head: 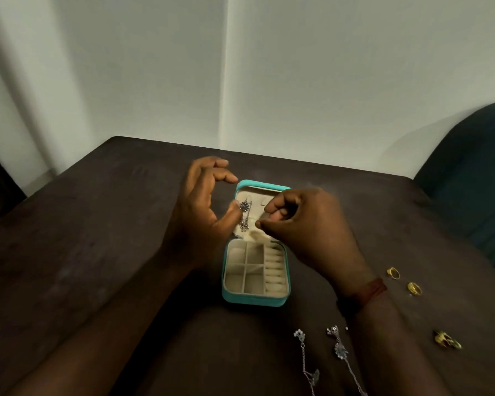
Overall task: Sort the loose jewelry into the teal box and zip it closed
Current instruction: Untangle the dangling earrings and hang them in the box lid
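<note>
Chains (340,351) foremost; left hand (200,215) arched, right hand (306,224) fisted.

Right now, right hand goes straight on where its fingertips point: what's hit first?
Likely the silver drop earring hanging in the open lid of the teal box, just left of the right hand; then the left hand. Depth is unclear.

Dark table (97,224) bears open teal box (255,300), gold rings (414,288), silver earrings (340,351).
</note>
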